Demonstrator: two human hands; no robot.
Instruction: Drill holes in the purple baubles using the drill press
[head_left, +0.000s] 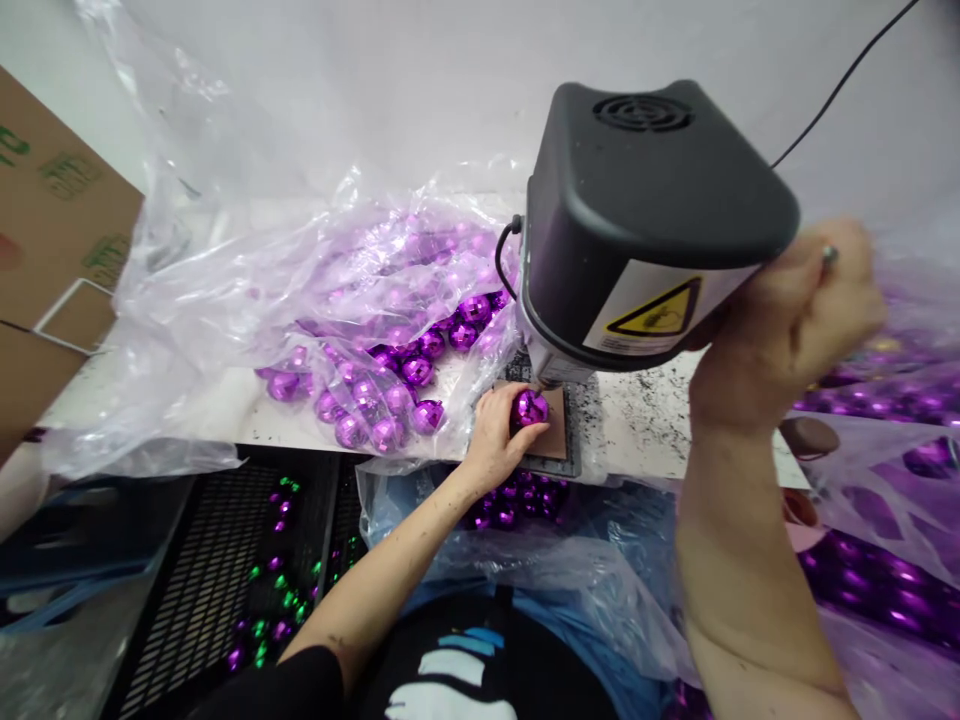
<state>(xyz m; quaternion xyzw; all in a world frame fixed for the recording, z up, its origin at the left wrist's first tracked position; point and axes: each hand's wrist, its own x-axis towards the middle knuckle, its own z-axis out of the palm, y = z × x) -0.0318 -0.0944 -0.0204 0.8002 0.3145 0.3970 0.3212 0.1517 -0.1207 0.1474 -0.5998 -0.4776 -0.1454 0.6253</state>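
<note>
My left hand [499, 430] is closed on a shiny purple faceted ball [531, 408], fingers at its far left and thumb in front. The ball sits on a brown pad [555, 430] on the dark base of a black bench drill press [652, 200]. The drill's tip comes down at the top of the ball; whether it has entered cannot be made out. My right hand [795, 320] is raised at the machine's right side, fingers curled round a feed lever. Only a small metal end [829, 256] of that lever shows at the fingers.
A clear plastic bag [337, 270] spills purple balls [390, 390] left of the machine. Below the table edge, more balls [517, 500] lie in a plastic-lined holder. A cardboard box [60, 230] stands at left, a black crate [202, 570] below. Dark shavings [645, 410] litter the worktop.
</note>
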